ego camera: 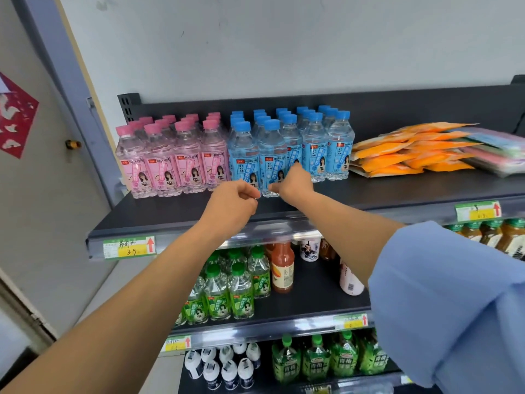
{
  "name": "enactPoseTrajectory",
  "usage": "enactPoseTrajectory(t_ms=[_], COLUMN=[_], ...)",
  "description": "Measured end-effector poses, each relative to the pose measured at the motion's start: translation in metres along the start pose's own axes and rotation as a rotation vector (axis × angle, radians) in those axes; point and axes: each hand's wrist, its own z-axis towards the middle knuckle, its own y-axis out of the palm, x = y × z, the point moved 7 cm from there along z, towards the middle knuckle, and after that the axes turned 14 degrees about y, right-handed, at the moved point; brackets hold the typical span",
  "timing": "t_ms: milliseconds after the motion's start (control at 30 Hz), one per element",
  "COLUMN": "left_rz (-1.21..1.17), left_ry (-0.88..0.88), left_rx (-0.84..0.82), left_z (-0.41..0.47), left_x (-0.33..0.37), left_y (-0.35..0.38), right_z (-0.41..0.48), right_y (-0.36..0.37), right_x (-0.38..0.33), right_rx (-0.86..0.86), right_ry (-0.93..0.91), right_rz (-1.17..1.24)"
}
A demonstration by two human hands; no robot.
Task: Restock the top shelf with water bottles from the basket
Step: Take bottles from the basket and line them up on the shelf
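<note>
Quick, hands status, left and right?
Left hand: fingers curled at the left front blue bottle; grip cannot be told.
Right hand: grips the right front blue bottle.

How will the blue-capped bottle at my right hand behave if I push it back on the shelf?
The blue-capped bottle seems full, so probably heavy for its size. Tall on a narrow base, it may tip if pushed high. Its smooth plastic would likely slide on the top shelf.
</note>
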Motion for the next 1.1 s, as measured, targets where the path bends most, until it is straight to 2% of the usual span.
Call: enactPoseTrajectory(t_ms=[267,400,533,733,900,1000,1100], left_rz=[-0.007,-0.033,-0.025,-0.007,-0.031,-0.043,-0.044], left_ry=[0.031,-0.011,-0.074,-0.185,-0.320,-0.393,-0.452], left_rx=[-0.078,-0.171,-0.285,-0.449,-0.458,-0.483,-0.494], left_z=[-0.029,-0.067,-0.111,-0.188,-0.250,-0.283,-0.306], left_x=[0.017,0.012,-0.011,-0.054,-0.108,-0.136,-0.163], left_y=[0.037,0.074,0.120,0.183,0.219,0.236,0.246], right_z=[-0.054,-0.094,-0.126,-0.154,-0.180,-0.204,-0.222], right_y=[-0.046,-0.055,-0.037,0.031,0.111,0.155,0.198], right_x=[0.019,0.067,0.131,0.246,0.334,0.374,0.407], right_rx=[0.072,0.093,0.028,-0.171,-0.425,-0.605,-0.708], right_ry=[-0.206,-0.220,-0.187,-0.011,0.111,0.137,0.136], right_rz=[0.079,0.123,0.115,-0.045,-0.236,-0.385,-0.511])
